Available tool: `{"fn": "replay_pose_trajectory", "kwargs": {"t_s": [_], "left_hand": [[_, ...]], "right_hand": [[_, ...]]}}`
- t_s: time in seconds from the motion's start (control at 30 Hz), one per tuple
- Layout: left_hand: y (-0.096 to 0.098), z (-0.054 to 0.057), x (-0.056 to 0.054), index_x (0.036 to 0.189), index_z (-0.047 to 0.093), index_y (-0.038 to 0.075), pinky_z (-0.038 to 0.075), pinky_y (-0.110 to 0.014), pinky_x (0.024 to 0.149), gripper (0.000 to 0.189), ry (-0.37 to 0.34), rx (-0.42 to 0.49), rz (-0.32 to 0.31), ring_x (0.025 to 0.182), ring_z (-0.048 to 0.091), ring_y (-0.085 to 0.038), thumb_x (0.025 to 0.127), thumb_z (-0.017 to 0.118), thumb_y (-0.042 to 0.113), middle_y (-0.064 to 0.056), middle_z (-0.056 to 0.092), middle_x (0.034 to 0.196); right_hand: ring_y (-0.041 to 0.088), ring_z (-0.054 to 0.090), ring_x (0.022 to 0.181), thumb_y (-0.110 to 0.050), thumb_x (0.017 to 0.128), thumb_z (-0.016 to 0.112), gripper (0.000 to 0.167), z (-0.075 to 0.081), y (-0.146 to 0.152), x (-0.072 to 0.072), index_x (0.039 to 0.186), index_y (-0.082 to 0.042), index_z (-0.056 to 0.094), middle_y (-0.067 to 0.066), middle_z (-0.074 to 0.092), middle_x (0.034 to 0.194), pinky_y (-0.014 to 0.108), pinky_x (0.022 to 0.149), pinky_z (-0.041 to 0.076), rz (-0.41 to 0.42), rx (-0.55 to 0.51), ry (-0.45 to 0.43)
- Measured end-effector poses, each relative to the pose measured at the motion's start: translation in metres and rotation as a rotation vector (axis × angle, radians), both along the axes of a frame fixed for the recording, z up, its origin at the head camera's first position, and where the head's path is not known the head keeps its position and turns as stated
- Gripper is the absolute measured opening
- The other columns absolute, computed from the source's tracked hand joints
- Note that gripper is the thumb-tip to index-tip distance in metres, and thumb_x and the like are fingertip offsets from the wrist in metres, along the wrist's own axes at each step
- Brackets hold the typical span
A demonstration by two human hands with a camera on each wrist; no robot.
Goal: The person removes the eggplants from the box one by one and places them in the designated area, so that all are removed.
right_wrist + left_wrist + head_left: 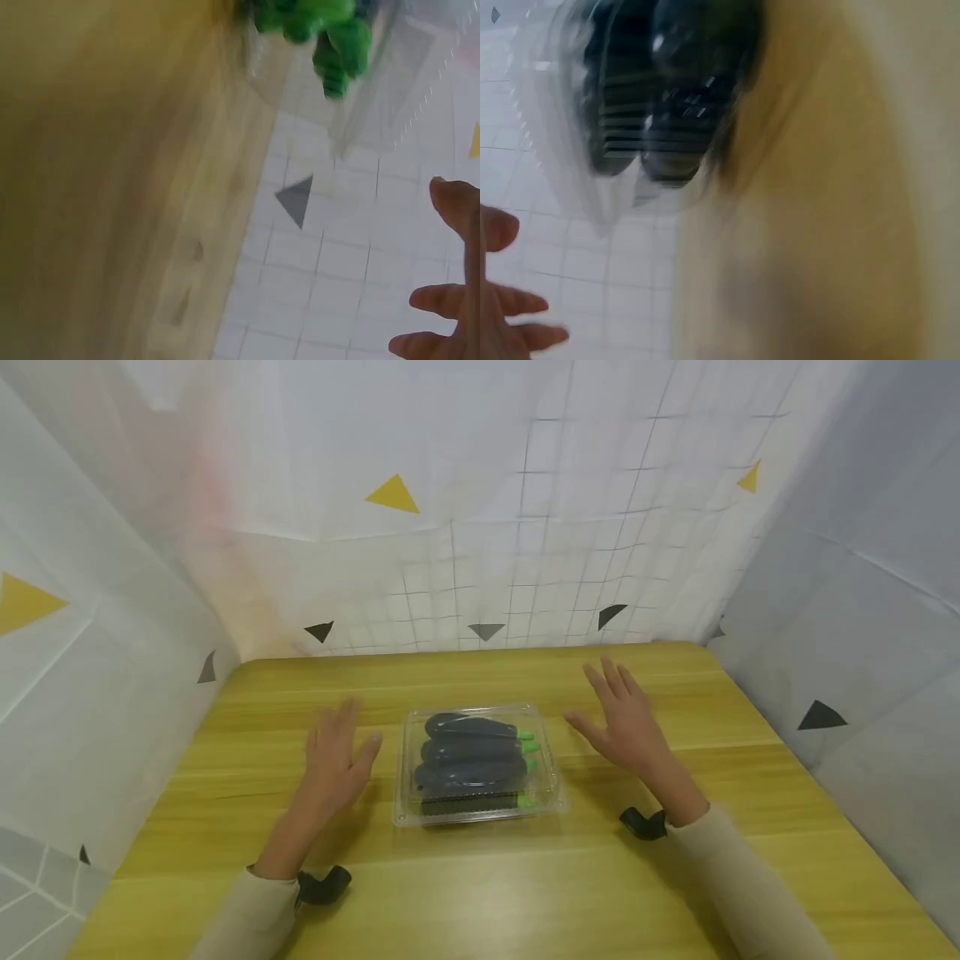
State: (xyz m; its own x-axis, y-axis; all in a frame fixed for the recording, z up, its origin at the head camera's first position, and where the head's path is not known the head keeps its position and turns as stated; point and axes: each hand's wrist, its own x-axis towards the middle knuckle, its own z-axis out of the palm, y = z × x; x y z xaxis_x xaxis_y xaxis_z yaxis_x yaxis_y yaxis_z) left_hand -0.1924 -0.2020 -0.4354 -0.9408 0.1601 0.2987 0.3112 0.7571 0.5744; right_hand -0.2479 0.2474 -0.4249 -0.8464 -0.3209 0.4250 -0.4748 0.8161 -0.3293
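A clear plastic clamshell box (pixel 480 814) lies on the table between both hands, its lid down. Several dark eggplants (pixel 472 750) with green stems lie side by side inside it, stems toward the right. To the left of the box, my left hand (pixel 333 768) hovers with fingers spread, apart from it and slightly blurred. On the other side, my right hand (pixel 622 722) is held with straight, spread fingers, also not touching the box. The left wrist view shows the rounded eggplant ends (pixel 671 142) through the plastic; the right wrist view shows the green stems (pixel 330 37).
The wooden table (pixel 480 893) has white sheet walls (pixel 465 568) at its back and sides, marked with grid lines and yellow, grey and black patches. A black wrist device (pixel 324 885) sits at the left cuff, another (pixel 642 823) at the right.
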Motion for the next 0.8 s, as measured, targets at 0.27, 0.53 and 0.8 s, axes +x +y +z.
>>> {"fn": "replay_pose_trajectory", "kwargs": {"t_s": [0.27, 0.53, 0.8], "left_hand": [[0.009, -0.017, 0.015, 0.166, 0.023, 0.007, 0.03, -0.06, 0.117, 0.062, -0.071, 0.242, -0.247, 0.151, 0.027, -0.039, 0.113, 0.045, 0.03, -0.014, 0.024, 0.169], [0.014, -0.025, 0.026, 0.169, -0.001, 0.026, 0.02, -0.06, 0.119, 0.092, -0.205, 0.209, -0.327, 0.155, 0.013, -0.038, 0.104, 0.062, 0.042, -0.007, 0.002, 0.172], [0.019, -0.029, 0.03, 0.169, 0.0, 0.023, 0.019, -0.059, 0.119, 0.101, -0.218, 0.189, -0.327, 0.155, 0.009, -0.035, 0.098, 0.069, 0.043, -0.005, -0.002, 0.173]], "right_hand": [[0.038, 0.021, 0.153, -0.043, 0.101, 0.068, 0.08, -0.011, -0.026, 0.022, 0.166, -0.018, 0.028, 0.009, 0.02, 0.171, 0.069, 0.116, 0.023, 0.211, -0.209, -0.223], [0.036, 0.021, 0.154, -0.046, 0.093, 0.077, 0.105, -0.021, -0.035, 0.039, 0.169, -0.017, 0.011, 0.008, 0.017, 0.172, 0.064, 0.117, 0.025, 0.324, -0.221, -0.371], [0.033, 0.015, 0.155, -0.045, 0.09, 0.079, 0.11, -0.027, -0.035, 0.043, 0.169, -0.02, 0.006, 0.009, 0.01, 0.173, 0.062, 0.12, 0.021, 0.362, -0.219, -0.388]]}}
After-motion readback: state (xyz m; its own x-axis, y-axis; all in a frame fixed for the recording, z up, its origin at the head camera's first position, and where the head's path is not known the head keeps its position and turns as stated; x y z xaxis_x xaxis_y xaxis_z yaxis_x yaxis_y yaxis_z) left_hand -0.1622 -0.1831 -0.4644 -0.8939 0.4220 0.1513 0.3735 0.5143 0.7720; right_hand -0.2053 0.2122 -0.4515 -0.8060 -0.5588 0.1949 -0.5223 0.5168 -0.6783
